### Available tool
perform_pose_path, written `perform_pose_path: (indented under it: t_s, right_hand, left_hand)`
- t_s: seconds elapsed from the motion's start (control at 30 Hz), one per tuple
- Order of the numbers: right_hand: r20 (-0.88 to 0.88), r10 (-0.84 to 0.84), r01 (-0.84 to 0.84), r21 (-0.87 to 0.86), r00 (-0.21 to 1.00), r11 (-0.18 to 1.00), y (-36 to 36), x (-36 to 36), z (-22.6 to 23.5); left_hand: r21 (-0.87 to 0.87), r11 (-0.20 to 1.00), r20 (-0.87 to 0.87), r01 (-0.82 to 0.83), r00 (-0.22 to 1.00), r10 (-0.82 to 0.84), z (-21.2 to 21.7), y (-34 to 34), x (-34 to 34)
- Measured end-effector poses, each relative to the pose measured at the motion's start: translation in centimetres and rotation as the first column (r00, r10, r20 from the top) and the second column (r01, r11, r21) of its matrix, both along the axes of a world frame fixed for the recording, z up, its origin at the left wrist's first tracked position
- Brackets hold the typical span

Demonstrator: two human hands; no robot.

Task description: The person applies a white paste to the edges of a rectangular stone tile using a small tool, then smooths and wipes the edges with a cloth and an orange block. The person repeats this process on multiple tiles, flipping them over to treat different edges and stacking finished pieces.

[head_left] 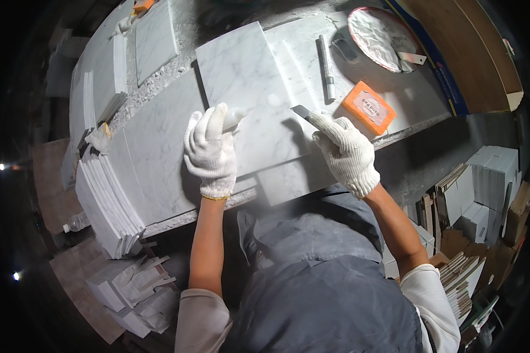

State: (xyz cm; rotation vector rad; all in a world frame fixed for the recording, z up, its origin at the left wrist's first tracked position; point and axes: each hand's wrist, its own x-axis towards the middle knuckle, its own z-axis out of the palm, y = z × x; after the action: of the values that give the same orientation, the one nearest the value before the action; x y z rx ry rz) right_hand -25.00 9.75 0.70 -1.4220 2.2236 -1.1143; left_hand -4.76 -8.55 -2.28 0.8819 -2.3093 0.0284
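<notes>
A white-gloved hand, my left hand (211, 150), is curled round a small white, rounded thing (234, 119); its kind is partly hidden by the fingers. My right hand (346, 154), also gloved, grips a flat-bladed scraper (307, 116), whose dark tip points up and left. Beneath both hands lies a grey-veined white marble tile (247, 70), tilted on top of other marble pieces. A pale round spot (272, 100) shows on its face between the hands. Close to the right hand sits an orange hand pad block (368, 107).
Beyond the block are a marker (327, 67) and a round tub of white paste (378, 38) with a small spatula (412, 57). A long cardboard box (465, 53) borders the right. Stacked tiles (109, 206) stand at the left edge, and white boxes (492, 176) at lower right.
</notes>
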Motion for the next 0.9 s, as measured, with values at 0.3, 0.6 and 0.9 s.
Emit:
perform_pose_path:
  t_s: [0.3, 0.6, 0.9]
  right_hand:
    - [-0.008, -0.134, 0.131, -0.164, 0.991, 0.978, 1.0, 0.4, -3.2]
    - [0.014, -0.129, 0.129, -0.213, 0.992, 0.969, 0.9, 0.3, -3.8]
    - [0.032, -0.128, 0.131, -0.099, 0.991, 0.986, 0.8, 0.4, -2.3]
  left_hand:
    - [-0.253, 0.967, 0.122, -0.001, 0.992, 0.033, -1.0, -1.4, -1.7]
    - [-0.371, 0.926, 0.166, 0.065, 0.986, -0.002, -0.1, -1.6, -2.5]
    - [-0.407, 0.912, 0.246, 0.059, 0.968, 0.047, 0.6, -1.0, -2.6]
